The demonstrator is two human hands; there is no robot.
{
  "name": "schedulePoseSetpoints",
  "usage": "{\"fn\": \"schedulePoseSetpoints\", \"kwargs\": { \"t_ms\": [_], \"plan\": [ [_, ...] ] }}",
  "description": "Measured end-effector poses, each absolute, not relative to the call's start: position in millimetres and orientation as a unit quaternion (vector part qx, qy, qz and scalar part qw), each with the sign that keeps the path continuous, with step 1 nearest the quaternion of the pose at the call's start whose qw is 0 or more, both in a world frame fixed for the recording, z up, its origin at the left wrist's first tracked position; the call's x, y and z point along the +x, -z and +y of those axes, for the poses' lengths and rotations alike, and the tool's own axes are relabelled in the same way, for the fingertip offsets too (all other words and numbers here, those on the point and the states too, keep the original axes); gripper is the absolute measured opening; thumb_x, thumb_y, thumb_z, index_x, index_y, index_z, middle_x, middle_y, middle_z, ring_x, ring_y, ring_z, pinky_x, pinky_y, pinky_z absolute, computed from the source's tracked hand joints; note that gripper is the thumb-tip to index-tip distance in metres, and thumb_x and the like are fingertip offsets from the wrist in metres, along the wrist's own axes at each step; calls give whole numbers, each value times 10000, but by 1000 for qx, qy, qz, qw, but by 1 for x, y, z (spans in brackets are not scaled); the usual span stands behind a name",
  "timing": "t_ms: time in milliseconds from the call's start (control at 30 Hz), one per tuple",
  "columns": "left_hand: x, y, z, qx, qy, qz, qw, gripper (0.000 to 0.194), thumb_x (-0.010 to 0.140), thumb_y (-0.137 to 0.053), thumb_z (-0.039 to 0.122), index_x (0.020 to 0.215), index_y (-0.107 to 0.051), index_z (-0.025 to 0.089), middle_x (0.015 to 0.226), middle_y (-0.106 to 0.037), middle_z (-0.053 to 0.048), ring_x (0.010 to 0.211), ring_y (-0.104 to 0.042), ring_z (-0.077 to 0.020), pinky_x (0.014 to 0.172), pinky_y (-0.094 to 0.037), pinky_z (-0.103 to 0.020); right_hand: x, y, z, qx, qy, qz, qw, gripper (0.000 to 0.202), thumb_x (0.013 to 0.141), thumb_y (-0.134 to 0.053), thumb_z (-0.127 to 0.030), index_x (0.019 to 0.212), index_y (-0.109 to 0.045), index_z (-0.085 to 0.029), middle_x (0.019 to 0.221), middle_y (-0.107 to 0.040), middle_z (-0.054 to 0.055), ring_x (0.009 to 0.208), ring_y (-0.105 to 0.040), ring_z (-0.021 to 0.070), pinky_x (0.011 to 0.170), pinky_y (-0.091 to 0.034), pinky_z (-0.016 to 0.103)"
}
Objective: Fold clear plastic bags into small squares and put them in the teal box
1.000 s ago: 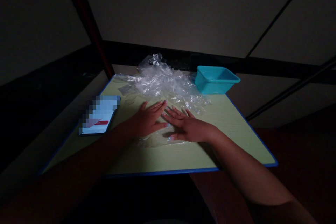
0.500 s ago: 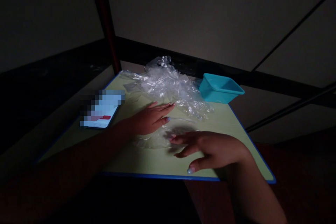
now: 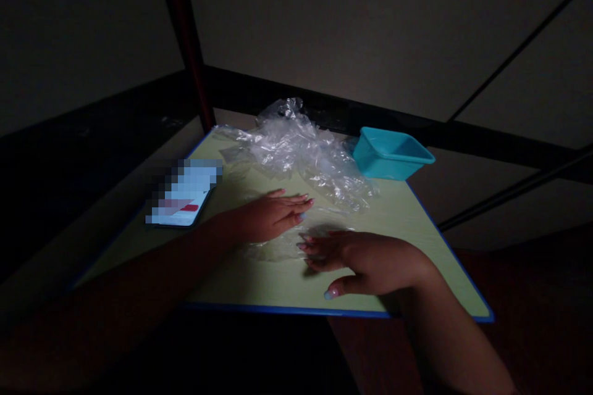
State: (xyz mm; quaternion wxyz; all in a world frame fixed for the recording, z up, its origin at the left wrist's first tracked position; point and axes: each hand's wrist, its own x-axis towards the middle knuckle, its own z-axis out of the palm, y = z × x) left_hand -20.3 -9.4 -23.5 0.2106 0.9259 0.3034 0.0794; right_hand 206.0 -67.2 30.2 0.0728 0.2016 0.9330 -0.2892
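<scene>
A thin clear plastic sheet or bag (image 3: 278,250) lies flat near the middle of the yellow-green table (image 3: 259,290). My left hand (image 3: 269,217) rests palm down on its left part, fingers extended to the right. To the right, my right hand (image 3: 361,259) is palm down with its fingertips at the sheet's right side and its thumb held apart. Neither hand grips anything visible. Beyond both hands spreads a crumpled heap of clear plastic (image 3: 296,148).
A teal plastic bin (image 3: 389,163) stands at the table's back right, beside the heap. On the left lies a phone (image 3: 185,197) with its screen lit and partly pixelated. Walls rise behind the table, which has a blue edge.
My left hand has shifted slightly toward me, its fingers closer together. The fingers of my right hand have come down and nearer to each other by the plastic sheet.
</scene>
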Motion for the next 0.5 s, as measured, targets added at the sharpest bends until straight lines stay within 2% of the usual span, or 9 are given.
{"fn": "schedulePoseSetpoints", "kwargs": {
  "t_ms": [100,267,500],
  "plan": [
    [-20,24,-10,927,-60,304,210,480,991,-218,379,1440,-301,232,1516,-291,-65,1409,-236,-152,1139,-111,-405,206,-31,-67,208,288,931,78,427,879,-590,-339,1259,-590,-145,1391,-486,123,1356,-352,221,1140,-228,387],
    [-20,30,-8,941,-46,300,150,513,967,-326,386,1456,-266,243,1519,-270,-85,1414,-223,-191,1134,-101,-439,205,-34,-67,227,299,924,75,432,866,-608,-348,1254,-595,-159,1386,-494,114,1335,-388,221,1117,-282,374],
    [-23,37,-5,943,-3,299,146,553,945,-377,404,1460,-245,255,1531,-232,-86,1420,-205,-206,1121,-131,-481,204,-32,-66,217,299,926,81,465,875,-588,-383,1240,-598,-95,1377,-492,155,1326,-401,238,1108,-297,373]
  ]
}}
